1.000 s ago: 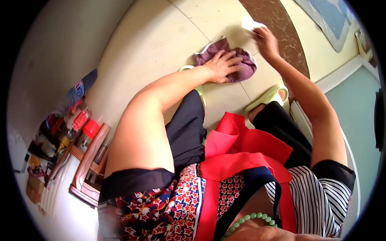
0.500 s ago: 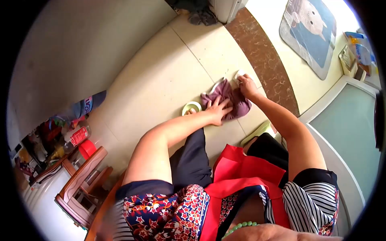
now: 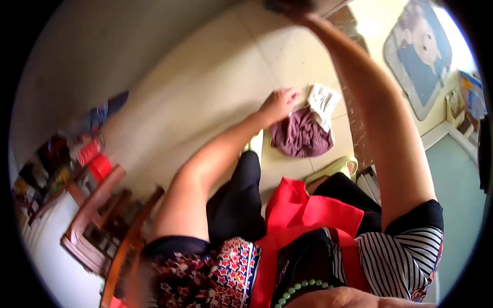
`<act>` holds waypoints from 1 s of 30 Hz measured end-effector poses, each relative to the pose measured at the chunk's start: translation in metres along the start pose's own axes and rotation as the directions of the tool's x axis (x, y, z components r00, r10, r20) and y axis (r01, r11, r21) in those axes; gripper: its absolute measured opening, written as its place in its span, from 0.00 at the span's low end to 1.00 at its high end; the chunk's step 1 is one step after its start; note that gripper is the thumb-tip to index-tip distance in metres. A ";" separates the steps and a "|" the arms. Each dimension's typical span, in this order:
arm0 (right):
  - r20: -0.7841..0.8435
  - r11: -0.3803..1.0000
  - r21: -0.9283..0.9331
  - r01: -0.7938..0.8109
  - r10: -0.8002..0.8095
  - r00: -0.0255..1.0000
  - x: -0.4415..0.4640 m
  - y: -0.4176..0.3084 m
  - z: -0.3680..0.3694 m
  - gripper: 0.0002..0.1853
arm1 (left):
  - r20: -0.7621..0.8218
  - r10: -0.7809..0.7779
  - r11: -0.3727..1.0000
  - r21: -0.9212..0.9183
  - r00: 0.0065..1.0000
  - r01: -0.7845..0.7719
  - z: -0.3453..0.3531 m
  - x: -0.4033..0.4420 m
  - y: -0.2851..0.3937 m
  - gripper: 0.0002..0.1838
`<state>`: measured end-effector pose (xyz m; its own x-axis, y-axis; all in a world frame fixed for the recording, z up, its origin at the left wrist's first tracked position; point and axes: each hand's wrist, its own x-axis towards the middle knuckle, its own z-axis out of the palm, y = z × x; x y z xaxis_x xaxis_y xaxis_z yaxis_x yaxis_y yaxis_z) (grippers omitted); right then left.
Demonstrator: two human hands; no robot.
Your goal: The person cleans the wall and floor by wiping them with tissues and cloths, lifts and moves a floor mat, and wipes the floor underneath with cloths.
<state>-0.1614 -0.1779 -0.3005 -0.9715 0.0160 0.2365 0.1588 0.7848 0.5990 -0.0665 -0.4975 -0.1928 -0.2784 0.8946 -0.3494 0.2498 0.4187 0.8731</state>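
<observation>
A crumpled purple cloth [image 3: 303,134] lies on the tiled floor in front of my feet, with a white cloth part [image 3: 322,105] folded at its upper right. My left hand [image 3: 279,106] is at the cloth's upper left edge, its fingers curled in; I see nothing held in them. Stretched far forward, my right hand [image 3: 294,7] is at the top of the view beside a dark cloth-like heap [image 3: 277,5]. It is dark and smeared by motion, so its grip does not show.
Light green slippers [image 3: 336,168] are on my feet. A wooden chair or stool [image 3: 92,220] and a red bottle label [image 3: 90,151] are at left. A frosted glass panel [image 3: 457,179] stands at right, with a blue mat [image 3: 418,66] beyond the brown threshold.
My right hand has left the purple cloth and reached far forward. My left hand has lifted off the cloth's middle and curled. The cloth now lies bunched, its white part spread out.
</observation>
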 end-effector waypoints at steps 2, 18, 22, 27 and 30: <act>0.288 0.803 0.554 -0.221 0.064 0.956 -0.004 -0.010 -0.033 0.15 | -0.104 0.101 0.995 0.018 0.989 -0.100 0.000 -0.004 -0.021 0.12; 0.419 -0.225 0.849 -0.478 -0.264 0.869 -0.070 -0.128 -0.303 0.26 | -0.141 -0.552 0.475 -0.864 0.822 0.170 -0.113 -0.075 -0.064 0.12; 0.262 -0.307 0.821 -0.481 -0.547 0.795 -0.071 -0.186 -0.374 0.27 | -0.342 -0.674 0.642 -0.710 0.654 0.290 -0.128 -0.195 -0.063 0.14; 0.126 -0.177 0.930 -0.323 -0.672 0.730 -0.090 -0.273 -0.409 0.31 | -0.334 -0.884 0.415 -0.884 0.327 0.217 -0.066 -0.330 -0.116 0.17; 0.300 -0.088 0.822 -0.563 -0.773 0.559 -0.094 -0.264 -0.421 0.29 | -0.285 -0.956 0.292 -0.913 0.066 0.286 -0.007 -0.414 -0.156 0.16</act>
<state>-0.0384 -0.6479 -0.1589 -0.7185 -0.4123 -0.5602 0.3882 0.4306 -0.8148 0.0031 -0.9339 -0.1822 -0.5219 -0.3856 -0.7609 -0.8530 0.2362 0.4653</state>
